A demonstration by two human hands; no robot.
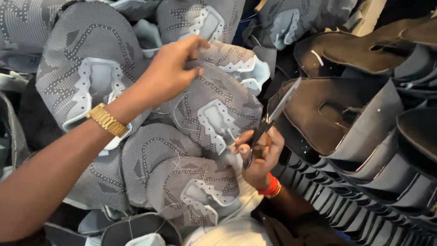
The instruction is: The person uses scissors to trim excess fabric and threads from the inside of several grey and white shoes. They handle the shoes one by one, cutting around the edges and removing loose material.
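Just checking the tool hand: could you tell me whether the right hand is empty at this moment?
No, the right hand grips a pair of scissors, blades pointing up beside the grey shoe upper.

Left hand [170, 68]: my arm extends forward, fingers pinched shut.
Right hand [259, 157]: my wrist bent upward, fingers curled closed.

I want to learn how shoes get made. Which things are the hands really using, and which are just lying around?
In use:
- left hand pinching the grey patterned shoe upper
- right hand holding the scissors

Just lying about:
- other grey uppers in the pile
- row of dark stacked pieces on the right
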